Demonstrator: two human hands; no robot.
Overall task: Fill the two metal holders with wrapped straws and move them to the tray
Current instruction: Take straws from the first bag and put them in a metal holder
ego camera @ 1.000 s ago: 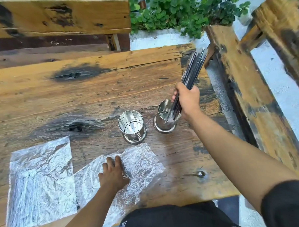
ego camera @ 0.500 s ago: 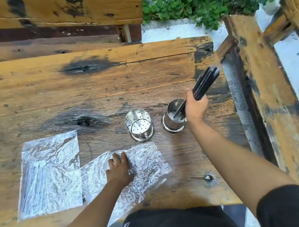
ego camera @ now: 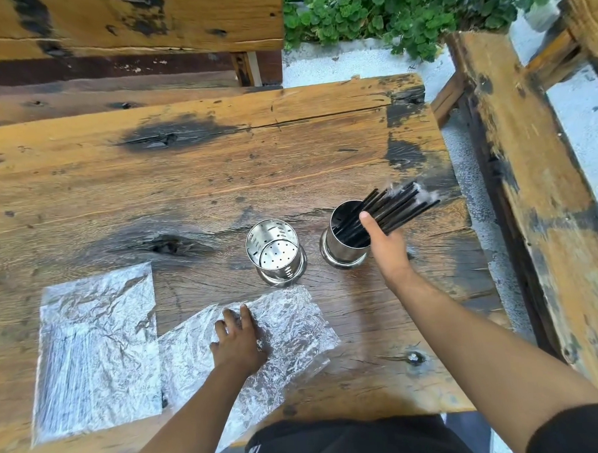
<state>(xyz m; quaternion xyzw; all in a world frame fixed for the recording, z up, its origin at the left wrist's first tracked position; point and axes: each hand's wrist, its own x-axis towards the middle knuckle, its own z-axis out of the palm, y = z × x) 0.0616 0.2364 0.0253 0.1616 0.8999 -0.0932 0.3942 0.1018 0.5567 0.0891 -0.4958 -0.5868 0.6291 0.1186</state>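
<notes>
While a bundle of black straws [ego camera: 391,211] is being gripped by the right hand [ego camera: 387,246], its lower ends are being held inside the holder [ego camera: 341,246] just beside that hand. A crinkled plastic bag [ego camera: 288,329] is being pressed flat under the spread left hand [ego camera: 238,342].

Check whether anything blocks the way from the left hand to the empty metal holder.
Nothing visible does. The left hand rests on a crumpled plastic bag, and the empty holder stands just beyond the bag's far edge with only bare wooden table between. The other holder, with straws, stands off to the right.
</notes>
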